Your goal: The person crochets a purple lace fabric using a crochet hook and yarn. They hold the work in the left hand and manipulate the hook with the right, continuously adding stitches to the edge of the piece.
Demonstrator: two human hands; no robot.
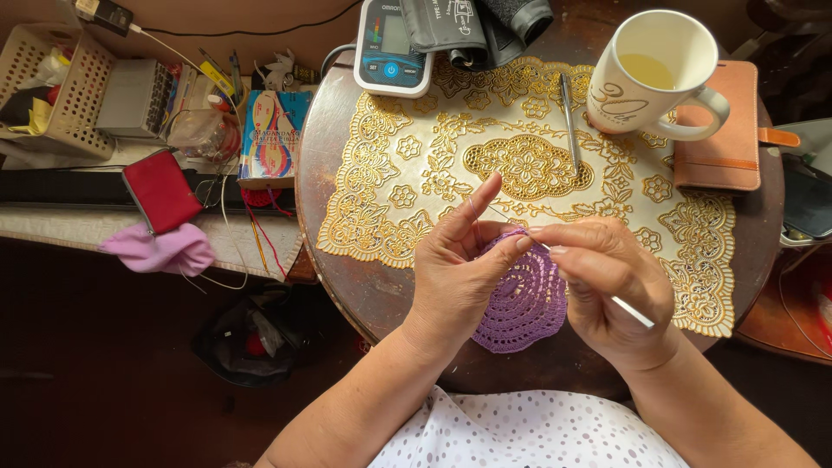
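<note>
A round purple crochet doily (pixel 524 303) hangs between both hands over the near edge of a round dark wooden table (pixel 347 286). My left hand (pixel 455 269) pinches the doily's upper edge, with the forefinger raised and a thin thread running over it. My right hand (pixel 607 282) grips a slim silver crochet hook (pixel 631 312), its tip at the doily's top edge by the left thumb.
A gold lace mat (pixel 520 165) covers the table. On it lie a metal pen (pixel 569 121) and a white mug (pixel 650 74) of pale liquid. A blood-pressure monitor (pixel 394 48) and a brown wallet (pixel 724 130) sit at the far side. A cluttered shelf (pixel 130 130) stands at left.
</note>
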